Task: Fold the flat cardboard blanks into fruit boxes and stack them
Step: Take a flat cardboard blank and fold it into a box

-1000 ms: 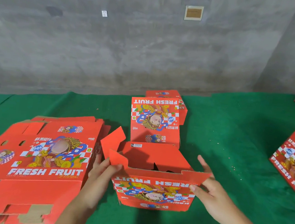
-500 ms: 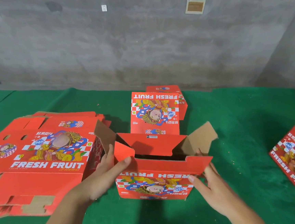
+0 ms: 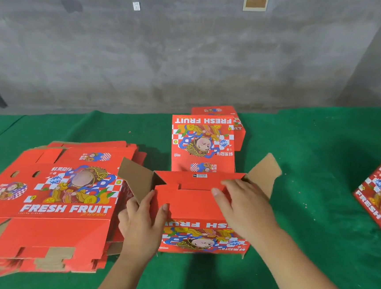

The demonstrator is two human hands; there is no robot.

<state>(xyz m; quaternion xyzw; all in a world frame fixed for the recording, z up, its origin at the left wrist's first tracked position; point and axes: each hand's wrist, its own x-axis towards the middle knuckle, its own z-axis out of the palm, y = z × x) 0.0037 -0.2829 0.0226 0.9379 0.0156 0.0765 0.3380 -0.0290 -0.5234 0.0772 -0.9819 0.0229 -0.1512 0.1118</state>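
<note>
Two hands on half-folded box (image 3: 193,211), mid-bench, beside flat blanks (image 3: 48,201). Left hand (image 3: 142,226) grips its left corner, fingers curled round, steadying. Right hand (image 3: 242,206) presses top flap down, fingers straight; side flaps not yet tucked.

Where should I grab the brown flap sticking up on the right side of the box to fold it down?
Probably pinch the brown flap by its free top edge, coming from the right, outer side. It stands tilted outward from the box, hinged at the bottom, so the top edge swings most easily. The right hand lies flat on the red top flaps just beside it, and the left hand holds the box's left corner.
</note>
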